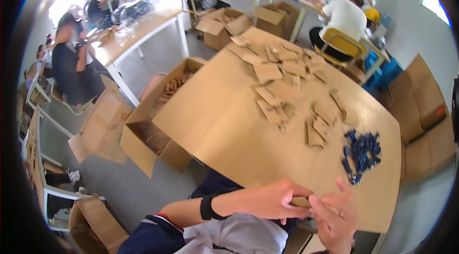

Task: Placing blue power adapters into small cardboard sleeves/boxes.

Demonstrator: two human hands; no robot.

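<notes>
At the far left a long pale worktable (138,32) runs away from the viewer with people seated along it, and a strip of grey floor (158,58) lies open between it and the near table. Low on the left an open cardboard box (93,220) sits beside a white chair frame, and a flattened carton (103,125) lies on the floor above it. Next comes a large open carton (153,125) pushed against the left edge of the near table (224,115); its far end holds a stack of brown cardboard pieces, its near end looks mostly bare. The near table's left half is open surface, and its near edge runs just above the hands. The left hand (267,200), a black band on its wrist, is curled closed, fingers and thumb pinching a small brown cardboard piece (300,201) at the near table edge. The right hand (337,216) meets it from the other side, fingers bent around the same piece, thumb raised. Beyond them, loose cardboard blanks (287,82) are scattered across the table's far and right parts, and a heap of small dark blue parts (361,153) lies near the right edge. Farther right, brown cartons (423,106) stand on the floor, close to the table's edge.
</notes>
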